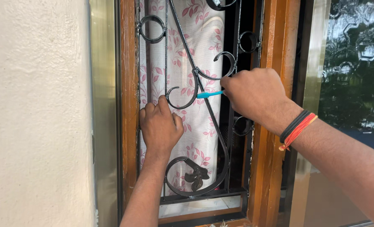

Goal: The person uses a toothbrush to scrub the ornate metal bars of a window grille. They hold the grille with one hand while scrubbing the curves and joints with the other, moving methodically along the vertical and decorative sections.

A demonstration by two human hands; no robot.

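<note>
A black wrought-iron window grille (212,122) with scrolls and rings fills a wooden frame (129,105). My left hand (159,128) rests against the grille's lower left, fingers curled over a vertical bar. My right hand (254,94) is closed around a thin light-blue tool (209,95), likely a small brush; its tip touches the diagonal bar where the scrolls meet. The tool's working end is hidden behind the bar. Black and red-orange thread bands (297,128) circle my right wrist.
Behind the grille hangs a white curtain (183,50) with pink leaf print. A cream plastered wall (35,113) is at the left. At the right is a textured glass pane (355,67) in a metal-edged frame. A sill runs along the bottom (199,207).
</note>
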